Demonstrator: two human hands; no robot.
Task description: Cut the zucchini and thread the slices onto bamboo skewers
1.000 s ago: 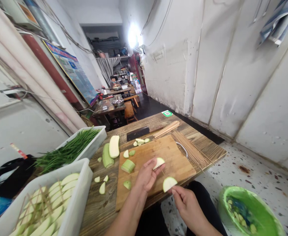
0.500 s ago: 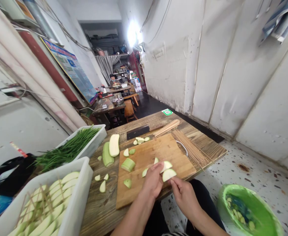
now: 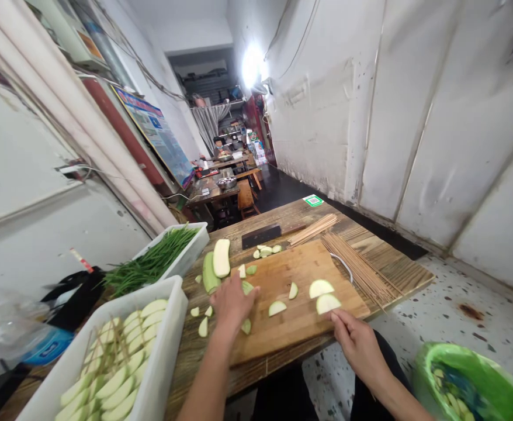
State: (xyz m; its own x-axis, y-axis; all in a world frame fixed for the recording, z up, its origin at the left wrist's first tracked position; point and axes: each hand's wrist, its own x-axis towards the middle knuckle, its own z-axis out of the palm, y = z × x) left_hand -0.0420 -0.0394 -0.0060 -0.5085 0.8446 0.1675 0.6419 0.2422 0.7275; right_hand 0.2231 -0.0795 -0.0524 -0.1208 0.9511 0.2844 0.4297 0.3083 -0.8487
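My left hand (image 3: 234, 301) reaches over the left side of the cutting board, thumb and fingers apart around a sliced pale green zucchini chunk (image 3: 248, 287), which it partly hides. Whether it grips the chunk is unclear. My right hand (image 3: 353, 330) is closed at the board's right front edge, pinching a thin skewer that is mostly hidden. Two half-round zucchini slices, a front one (image 3: 328, 303) and a back one (image 3: 321, 287), sit at its end. Loose on the board lie a half slice (image 3: 277, 308) and a smaller wedge (image 3: 293, 290).
Bamboo skewers (image 3: 357, 269) lie right of the cutting board (image 3: 300, 327); a cleaver (image 3: 260, 236) lies behind it. Peeled zucchini (image 3: 221, 258) rests at left. White tubs hold skewered slices (image 3: 116, 386) and green chives (image 3: 155, 257). A green-lined bin (image 3: 479, 374) stands on the floor.
My left hand has left the skewered slices and moved left to the sliced chunk. My right hand still holds the skewer. The whole view has shifted slightly.
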